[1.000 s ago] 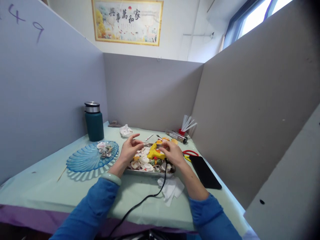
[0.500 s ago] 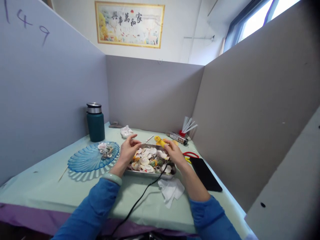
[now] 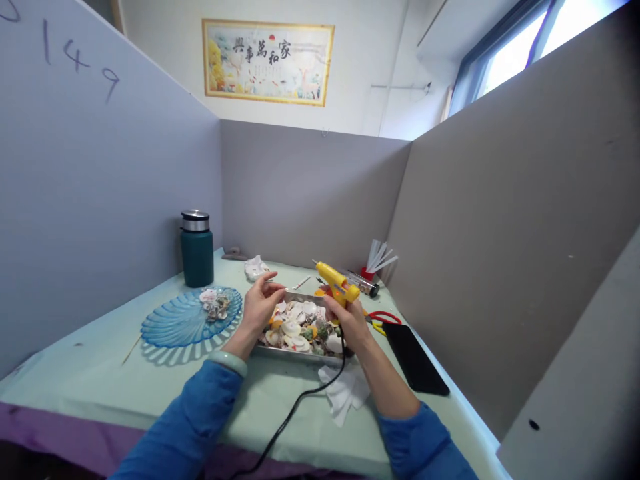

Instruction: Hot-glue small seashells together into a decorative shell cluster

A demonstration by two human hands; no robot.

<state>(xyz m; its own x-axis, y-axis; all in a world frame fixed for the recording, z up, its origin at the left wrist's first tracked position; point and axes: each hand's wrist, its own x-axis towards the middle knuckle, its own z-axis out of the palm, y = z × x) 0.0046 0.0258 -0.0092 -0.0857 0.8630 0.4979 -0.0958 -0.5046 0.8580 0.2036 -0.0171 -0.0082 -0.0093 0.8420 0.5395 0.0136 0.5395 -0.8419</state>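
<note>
My right hand [image 3: 351,320] grips a yellow hot glue gun [image 3: 336,281] by its handle, the nozzle tilted up to the left. A black cord [image 3: 300,398] runs from the gun down over the table's front edge. My left hand [image 3: 261,305] is over the left end of a metal tray [image 3: 295,355], thumb and forefinger pinched together. Whatever is between those fingertips is too small to make out. Seashells [image 3: 300,325] in several colours heap the tray below both hands. Left of it, a blue scalloped plate [image 3: 173,325] carries a cluster of shells [image 3: 215,305].
A green flask [image 3: 197,253] stands behind the plate. At the right lie a black phone-like slab [image 3: 416,359] and red-handled pliers [image 3: 385,317]. White glue sticks [image 3: 380,257] stand in a red holder. Crumpled tissue [image 3: 345,393] lies before the tray. Partition walls [image 3: 315,193] enclose the table.
My right hand has turned the glue gun upright, so its body and nozzle now show above the tray. My left hand keeps its pinch over the tray. The view has tipped slightly upward.
</note>
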